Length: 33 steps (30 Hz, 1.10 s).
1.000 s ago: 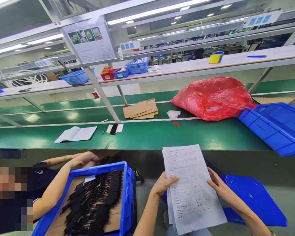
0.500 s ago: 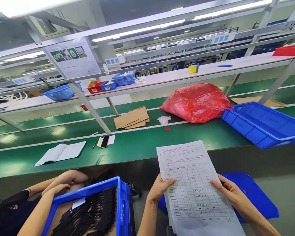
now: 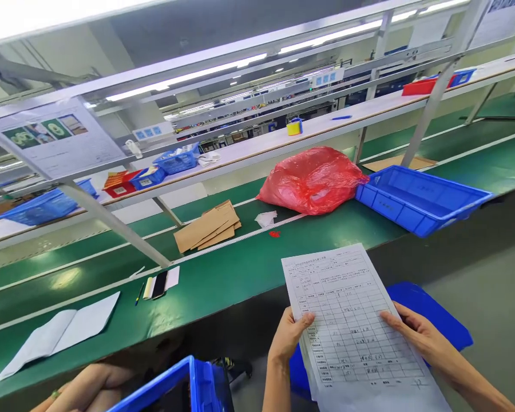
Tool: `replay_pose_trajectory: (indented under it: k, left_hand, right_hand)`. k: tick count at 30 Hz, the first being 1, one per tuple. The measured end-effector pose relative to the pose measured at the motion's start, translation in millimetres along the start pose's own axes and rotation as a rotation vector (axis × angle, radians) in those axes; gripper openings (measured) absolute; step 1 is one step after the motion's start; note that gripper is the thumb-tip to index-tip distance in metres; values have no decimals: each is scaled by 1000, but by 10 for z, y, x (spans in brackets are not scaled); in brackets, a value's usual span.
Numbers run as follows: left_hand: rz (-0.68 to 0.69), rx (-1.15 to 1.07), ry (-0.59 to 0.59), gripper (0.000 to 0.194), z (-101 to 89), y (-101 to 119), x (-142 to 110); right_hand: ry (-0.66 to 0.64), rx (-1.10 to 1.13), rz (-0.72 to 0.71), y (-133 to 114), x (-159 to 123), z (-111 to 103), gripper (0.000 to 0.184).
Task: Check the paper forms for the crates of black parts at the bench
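I hold a sheaf of printed form sheets (image 3: 347,326) with a table of rows, in front of me at the lower right. My left hand (image 3: 290,337) grips its left edge, thumb on top. My right hand (image 3: 414,331) grips the right edge, fingers curled over the paper. Under the sheets lies a blue plastic lid (image 3: 429,320) on the floor side. The green conveyor bench (image 3: 240,274) runs just beyond the paper.
A red plastic bag (image 3: 313,180) and a blue crate (image 3: 420,197) sit on the bench at right. Cardboard pieces (image 3: 208,226), an open notebook (image 3: 64,332) and a phone (image 3: 159,284) lie farther left. Another person's hand (image 3: 90,386) holds a blue bin (image 3: 189,386) at bottom left.
My view has swung right and tilted; the bench now slants. The other person and the blue bin have slid mostly out at the bottom left. Both hands keep hold of the sheets.
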<state>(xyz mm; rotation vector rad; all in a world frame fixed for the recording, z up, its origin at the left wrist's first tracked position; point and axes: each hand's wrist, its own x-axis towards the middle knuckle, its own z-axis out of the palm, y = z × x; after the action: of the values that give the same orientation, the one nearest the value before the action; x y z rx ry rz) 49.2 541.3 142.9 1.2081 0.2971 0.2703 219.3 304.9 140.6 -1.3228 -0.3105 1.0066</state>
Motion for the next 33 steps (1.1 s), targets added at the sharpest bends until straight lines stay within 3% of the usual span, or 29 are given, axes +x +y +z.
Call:
replay_pose_trajectory:
  k: [5,8,11,14,17,19,21,24,33]
  left_hand:
    - [-18,27,47,55,26,-74,566]
    - [-19,43,88,59,12,-181,1150]
    - [-38,27,192,69,-84,-471,2012]
    - [-41,11,333,78,-242,-888,3088]
    - [-46,-56,332,78,-360,-1241,4062]
    - [-74,-82,314,75,-377,-1380,4505]
    - [-111,-92,316,73,-351,-1440,4780]
    - [-132,-107,302,72,-284,-1422,4992]
    - [-14,-35,265,64,-172,-1294,5153]
  right_hand:
    - [52,1,-3,-97,515,-338,61]
    - [27,-34,2,-226,1074,-616,60]
    - [9,-122,-35,-393,1920,-985,59]
    - [-9,-193,-65,-549,2950,-1419,59]
    - [-28,-181,-64,-631,3841,-1845,54]
    - [-24,-171,-79,-643,4231,-2089,53]
    - [-36,-172,-89,-648,4456,-2286,52]
    - [-46,-163,-55,-696,4589,-2480,53]
    - [-94,-208,-68,-1002,4584,-2601,58]
